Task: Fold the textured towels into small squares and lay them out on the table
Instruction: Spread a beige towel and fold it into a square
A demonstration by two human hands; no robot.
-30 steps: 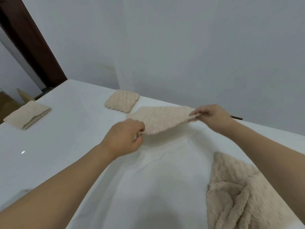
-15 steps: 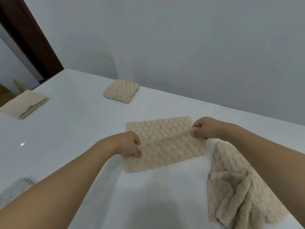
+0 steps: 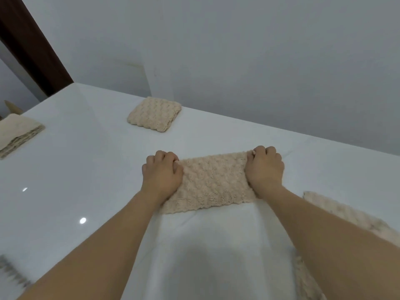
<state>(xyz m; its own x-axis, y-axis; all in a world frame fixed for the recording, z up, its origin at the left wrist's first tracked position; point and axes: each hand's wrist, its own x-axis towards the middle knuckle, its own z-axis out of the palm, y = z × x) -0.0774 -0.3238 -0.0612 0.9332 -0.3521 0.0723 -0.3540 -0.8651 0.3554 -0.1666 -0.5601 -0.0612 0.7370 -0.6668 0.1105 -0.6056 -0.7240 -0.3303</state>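
Observation:
A beige textured towel (image 3: 213, 182) lies folded into a wide strip on the white table (image 3: 86, 169) in front of me. My left hand (image 3: 161, 175) grips its left end with curled fingers. My right hand (image 3: 265, 167) grips its right end the same way. A finished folded square towel (image 3: 154, 116) lies farther back near the wall. A heap of unfolded beige towels (image 3: 350, 217) sits at the right, partly hidden by my right forearm.
A stack of folded beige towels (image 3: 17, 133) sits at the table's far left edge. A grey wall runs behind the table, and a dark brown door frame (image 3: 32, 46) stands at the upper left. Another towel edge (image 3: 10, 271) shows at the bottom left.
The towel was held up in the air, then laid flat and folded over away from me into a narrower strip. Both hands moved down and now hold its ends on the table.

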